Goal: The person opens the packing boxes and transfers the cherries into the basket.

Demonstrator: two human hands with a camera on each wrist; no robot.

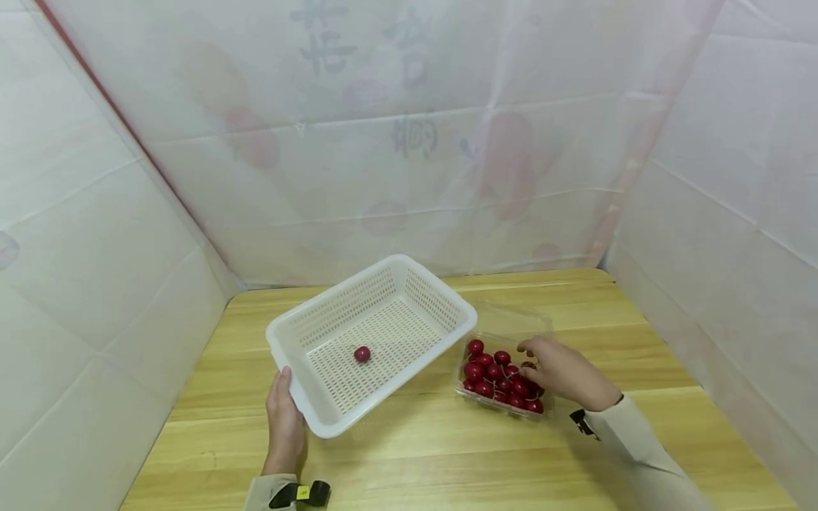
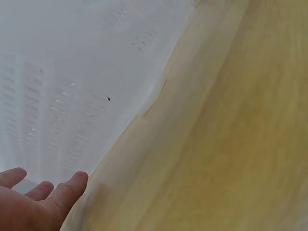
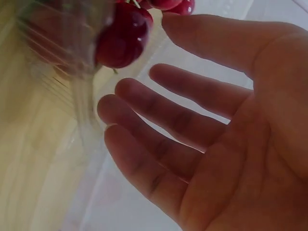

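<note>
A white perforated plastic basket [image 1: 373,345] is held tilted on the left side, with one red cherry [image 1: 362,354] lying on its floor. My left hand [image 1: 284,419] grips the basket's near left corner, thumb at the rim; in the left wrist view the fingers [image 2: 67,192] lie against the basket's outer side. Over the right edge of a clear plastic box [image 1: 501,409] full of red cherries [image 1: 495,372] is my right hand [image 1: 569,370]. In the right wrist view its fingers [image 3: 168,115] are spread and gently bent beside the cherries, pinching none.
The box's clear lid [image 1: 514,318] stands open behind it. Everything is over a wooden table [image 1: 409,461]. Pale printed fabric walls [image 1: 383,156] enclose the table at the back and both sides.
</note>
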